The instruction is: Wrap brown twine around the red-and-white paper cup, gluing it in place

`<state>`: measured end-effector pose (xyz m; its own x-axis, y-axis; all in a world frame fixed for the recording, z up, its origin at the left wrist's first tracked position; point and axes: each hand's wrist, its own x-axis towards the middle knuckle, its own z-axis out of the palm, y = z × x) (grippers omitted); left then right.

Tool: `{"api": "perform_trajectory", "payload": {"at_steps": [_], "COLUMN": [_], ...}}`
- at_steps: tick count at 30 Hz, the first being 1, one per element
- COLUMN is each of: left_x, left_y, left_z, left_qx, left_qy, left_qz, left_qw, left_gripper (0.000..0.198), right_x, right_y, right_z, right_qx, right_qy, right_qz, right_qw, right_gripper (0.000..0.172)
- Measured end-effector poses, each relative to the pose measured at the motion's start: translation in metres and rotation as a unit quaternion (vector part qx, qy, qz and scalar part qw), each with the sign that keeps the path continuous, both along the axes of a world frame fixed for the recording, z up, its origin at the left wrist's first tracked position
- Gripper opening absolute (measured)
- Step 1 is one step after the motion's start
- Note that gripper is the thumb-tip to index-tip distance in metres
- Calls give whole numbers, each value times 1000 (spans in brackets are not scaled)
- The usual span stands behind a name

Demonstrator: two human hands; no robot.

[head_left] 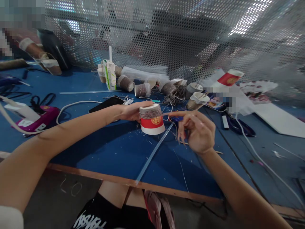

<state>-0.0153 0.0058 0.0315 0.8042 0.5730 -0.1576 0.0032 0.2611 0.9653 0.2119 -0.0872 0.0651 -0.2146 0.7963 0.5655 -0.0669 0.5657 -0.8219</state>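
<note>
My left hand [133, 110] is closed around a paper cup [152, 127], holding it upside down above the table. The cup is red and white with a gold emblem, and rows of grey-brown twine [150, 112] wrap its narrower upper end. To the right of the cup, my right hand [199, 130] has its index finger stretched toward the wound twine. Its other fingers hang apart, slightly blurred, and its thumb is mostly hidden. A thin loose strand loops between the cup and this hand; I see no firm grip on it.
Behind the hands lie several twine-wrapped cups [143, 90], a tangle of twine [175, 95], a drink carton [110, 74] and a black phone [107, 104]. A purple power strip [47, 116] with a white cable sits left. Scissors [243, 125] lie right. A perforated metal screen [154, 35] stands behind.
</note>
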Motion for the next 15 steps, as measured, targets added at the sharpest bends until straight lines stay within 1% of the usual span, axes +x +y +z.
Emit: {"api": "perform_trajectory", "payload": {"at_steps": [2, 4, 5, 7, 9, 11, 13, 15], "left_x": [0, 0, 1, 1, 1, 1, 0, -2], "left_y": [0, 0, -1, -2, -4, -5, -5, -4], "left_z": [-1, -1, -1, 0, 1, 2, 1, -1], "left_qx": [-4, 0, 3, 7, 9, 11, 13, 14], "left_qy": [-9, -22, -27, -29, -25, -15, -7, -10], "left_qz": [-2, -7, -10, -14, -16, -9, 6, 15], "left_qw": [1000, 1000, 1000, 999, 1000, 1000, 1000, 1000], "left_gripper": [52, 51, 51, 53, 54, 53, 53, 53], "right_x": [2, 3, 2, 0, -2, -4, -5, -4], "right_y": [4, 3, 1, -5, -10, -13, -14, -13], "right_z": [-1, -2, -2, -3, -3, -3, -3, -3], "right_qx": [17, 32, 41, 69, 102, 116, 93, 43], "right_qy": [56, 70, 51, -33, -133, -186, -176, -136], "right_qz": [-46, -61, -51, -11, 37, 69, 82, 79], "right_qw": [997, 995, 997, 997, 985, 973, 976, 987], "right_gripper": [31, 27, 26, 29, 31, 32, 32, 36]}}
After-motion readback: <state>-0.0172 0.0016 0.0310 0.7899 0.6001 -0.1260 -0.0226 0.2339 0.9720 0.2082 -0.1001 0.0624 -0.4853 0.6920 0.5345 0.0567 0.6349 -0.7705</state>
